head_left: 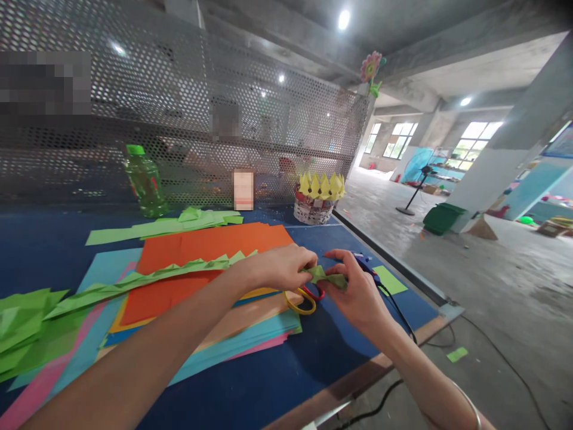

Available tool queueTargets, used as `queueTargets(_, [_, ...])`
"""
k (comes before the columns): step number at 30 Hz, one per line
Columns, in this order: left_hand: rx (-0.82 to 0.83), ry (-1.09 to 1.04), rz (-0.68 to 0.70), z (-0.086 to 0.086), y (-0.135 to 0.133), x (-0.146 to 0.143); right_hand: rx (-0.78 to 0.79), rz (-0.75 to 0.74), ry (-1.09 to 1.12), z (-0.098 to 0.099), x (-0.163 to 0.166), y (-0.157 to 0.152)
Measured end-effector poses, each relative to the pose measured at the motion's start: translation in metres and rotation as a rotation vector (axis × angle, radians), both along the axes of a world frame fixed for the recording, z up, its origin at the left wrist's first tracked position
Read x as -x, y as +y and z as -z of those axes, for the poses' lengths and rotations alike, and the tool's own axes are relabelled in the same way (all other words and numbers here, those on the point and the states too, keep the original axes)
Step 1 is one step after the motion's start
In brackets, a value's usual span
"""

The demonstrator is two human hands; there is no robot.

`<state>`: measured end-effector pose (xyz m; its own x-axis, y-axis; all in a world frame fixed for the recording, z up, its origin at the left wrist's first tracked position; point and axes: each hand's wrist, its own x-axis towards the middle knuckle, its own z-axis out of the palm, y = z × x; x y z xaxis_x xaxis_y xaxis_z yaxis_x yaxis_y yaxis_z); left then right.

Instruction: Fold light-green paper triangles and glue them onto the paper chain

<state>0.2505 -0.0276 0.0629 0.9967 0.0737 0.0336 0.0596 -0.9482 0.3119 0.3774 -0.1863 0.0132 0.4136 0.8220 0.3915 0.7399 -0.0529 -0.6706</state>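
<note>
A long green paper strip [170, 276] folded into pointed peaks runs over the stacked paper and behind my left forearm. Its right-hand part shows between my hands. Pinched closed, my left hand [290, 267] grips the strip over the right side of the paper stack. My right hand [353, 294] has its thumb and fingers on the strip's right end, with the index finger raised off it. Scissors with yellow and red handles [301, 309] lie under the hands, blades hidden. Beside my right hand is a dark blue tool with a cord [366, 267], perhaps a glue gun, partly covered.
Orange sheets [215, 242] top a multicoloured paper stack. Green strips [147, 230] lie behind, with more green paper [22, 328] at left. A green bottle [145, 185] and a basket [313, 210] with yellow paper points stand by the perforated metal screen [179, 113]. A green square [390, 280] lies right.
</note>
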Motion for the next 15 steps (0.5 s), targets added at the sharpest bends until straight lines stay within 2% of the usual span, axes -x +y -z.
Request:
queueTargets(10, [-0.022, 0.006, -0.040, -0.0005, 0.0019, 0.0021, 0.034, -0.042, -0.046, 0.0029, -0.0044, -0.0014])
queueTargets(15, [-0.034, 0.007, -0.040, 0.0003, 0.0012, 0.0003, 0.057, 0.009, -0.064, 0.0054, -0.0037, -0.0023])
